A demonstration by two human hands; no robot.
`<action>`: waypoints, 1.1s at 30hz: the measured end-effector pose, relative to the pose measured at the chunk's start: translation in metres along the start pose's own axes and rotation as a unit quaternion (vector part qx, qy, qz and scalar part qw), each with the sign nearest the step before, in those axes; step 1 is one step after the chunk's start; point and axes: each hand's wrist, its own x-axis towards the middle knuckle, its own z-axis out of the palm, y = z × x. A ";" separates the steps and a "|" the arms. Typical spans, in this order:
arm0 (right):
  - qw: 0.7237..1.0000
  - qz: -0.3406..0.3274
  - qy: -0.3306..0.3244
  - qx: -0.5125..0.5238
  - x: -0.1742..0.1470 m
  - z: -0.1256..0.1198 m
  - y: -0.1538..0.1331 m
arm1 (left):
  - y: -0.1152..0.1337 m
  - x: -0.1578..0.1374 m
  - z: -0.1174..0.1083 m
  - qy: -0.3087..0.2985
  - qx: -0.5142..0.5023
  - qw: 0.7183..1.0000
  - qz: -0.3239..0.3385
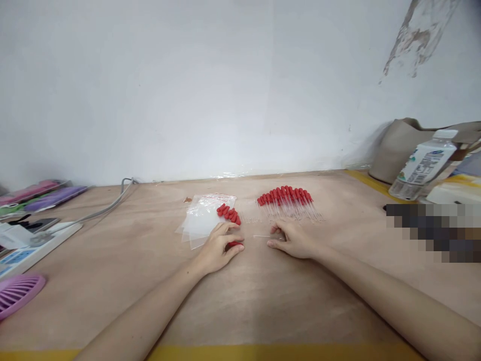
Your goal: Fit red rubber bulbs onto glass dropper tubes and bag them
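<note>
My left hand (221, 245) pinches a small red piece (235, 243) between thumb and fingers. Facing it across a short gap, my right hand (291, 238) has its thumb and fingertips closed on a thin whitish stick (261, 236) that points left. Just beyond my left hand, several loose red pieces (229, 213) lie on clear plastic bags (201, 220). Past my right hand is a fanned row of thin clear sticks with red tops (285, 196). A few bare thin sticks (250, 213) lie between the bags and that row; their exact shape is too small to tell.
On the left are a power strip (56, 240) with a grey cable (108, 204), a pink slatted object (22, 295) and colourful packets (52, 197). A bottle (424, 165) and a grey-beige container (394, 148) stand at the right. The wall (225, 90) bounds the wooden table (233, 306).
</note>
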 end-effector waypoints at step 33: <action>0.992 -0.069 0.042 0.095 -0.010 0.017 -0.022 | 0.017 -0.004 0.014 0.033 -0.142 0.987 -0.070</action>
